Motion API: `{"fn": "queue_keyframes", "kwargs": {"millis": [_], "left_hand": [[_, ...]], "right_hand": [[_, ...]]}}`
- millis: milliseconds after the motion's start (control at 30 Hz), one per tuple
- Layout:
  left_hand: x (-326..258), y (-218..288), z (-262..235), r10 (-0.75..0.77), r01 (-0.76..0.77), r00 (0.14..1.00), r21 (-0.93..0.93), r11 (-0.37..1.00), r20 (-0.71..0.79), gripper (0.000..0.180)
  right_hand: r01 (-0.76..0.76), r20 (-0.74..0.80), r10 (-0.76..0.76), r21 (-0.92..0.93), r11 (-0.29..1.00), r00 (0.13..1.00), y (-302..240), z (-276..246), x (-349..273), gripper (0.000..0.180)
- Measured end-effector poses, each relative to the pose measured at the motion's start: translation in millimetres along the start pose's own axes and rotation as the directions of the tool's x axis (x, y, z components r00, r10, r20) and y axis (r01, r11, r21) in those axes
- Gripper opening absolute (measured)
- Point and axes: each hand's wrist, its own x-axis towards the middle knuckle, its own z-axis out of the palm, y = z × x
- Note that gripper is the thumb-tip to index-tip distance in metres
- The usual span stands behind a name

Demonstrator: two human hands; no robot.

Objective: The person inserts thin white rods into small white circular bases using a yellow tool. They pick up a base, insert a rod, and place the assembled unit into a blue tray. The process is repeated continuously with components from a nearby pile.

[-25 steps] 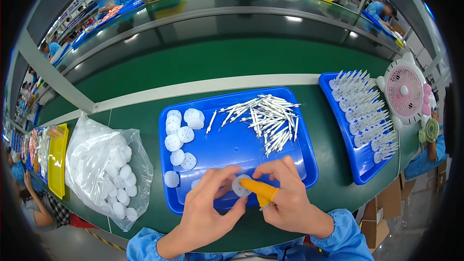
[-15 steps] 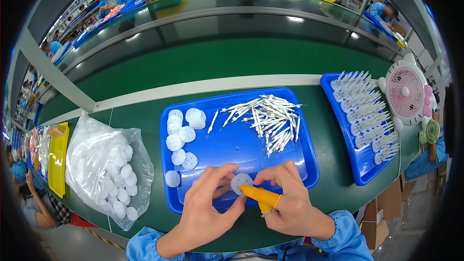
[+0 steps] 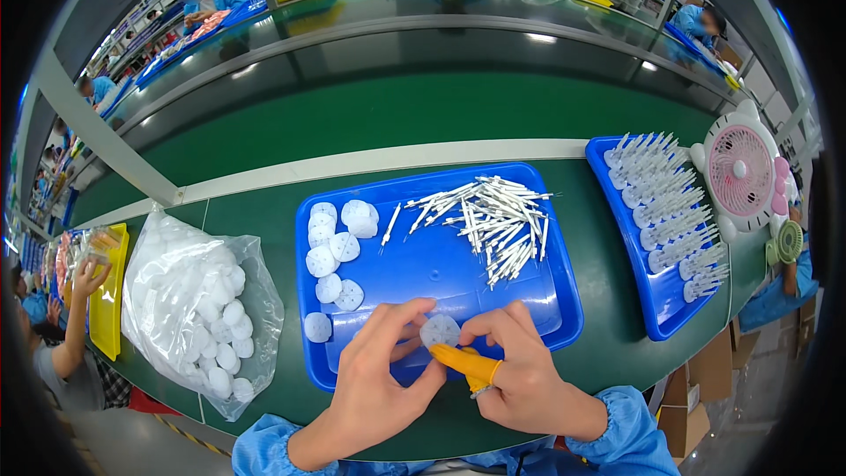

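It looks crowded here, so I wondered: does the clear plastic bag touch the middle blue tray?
Apart. In the head view, a strip of green table shows between the plastic bag and the middle blue tray.

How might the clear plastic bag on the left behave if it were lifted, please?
The clear plastic bag would probably be floppy, since it looks creased and crumpled. The white discs inside lie loosely heaped, so they may shift and make it sag.
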Motion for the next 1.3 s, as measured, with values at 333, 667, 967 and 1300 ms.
{"fn": "queue_keyframes", "kwargs": {"millis": [333, 667, 967, 1300], "left_hand": [[0.7, -1.0, -1.6, 0.062, 0.058, 0.973, -0.488, 0.871, 0.224, 0.066], [7.7, 1.3, -35.0, 0.021, 0.018, 0.996, 0.415, 0.909, -0.089, 0.029], [10.0, 2.7, -41.2, -0.156, 0.144, 0.988, 0.498, 0.855, -0.018, 0.029], [4.0, -1.1, -51.2, -0.107, 0.028, 0.991, 0.642, 0.766, 0.084, 0.03]], "right_hand": [[-0.416, 0.238, 0.352, 0.332, 0.847, 0.905, -0.7, -19.1, -15.6, 0.038], [-0.437, -0.517, 0.508, 0.262, 0.86, 0.689, 29.5, -135.5, -101.3, 0.015], [-0.762, -0.683, 0.441, -0.268, 0.59, 0.582, 75.2, -190.2, -127.6, 0.029], [-0.603, -0.586, 0.277, -0.483, 0.634, 0.761, 96.6, -214.4, -117.6, 0.029]]}}
